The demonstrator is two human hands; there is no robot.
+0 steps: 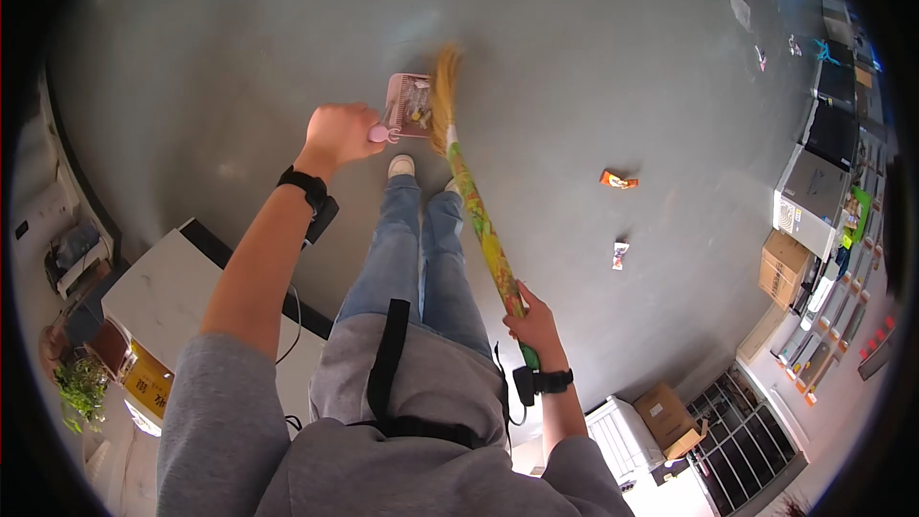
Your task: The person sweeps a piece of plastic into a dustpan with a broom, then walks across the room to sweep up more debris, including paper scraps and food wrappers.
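My left hand [340, 134] is closed in a fist round the pink handle of a dustpan [394, 101], whose pan rests low over the grey floor ahead of my feet. Bits of crumpled litter [417, 103] lie inside the pan. In my right hand [536, 325] is a broom [483, 230] with a green and yellow patterned handle, gripped near its upper end. The straw bristles of the broom stand right at the open right edge of the dustpan and overlap it in this view.
On the floor to the right lie an orange wrapper [618, 180] and a whitish wrapper [620, 254]. More litter [740, 10] is scattered at the far right. Cardboard boxes [785, 268] and shelving line the right wall. A white table [158, 287] stands to my left.
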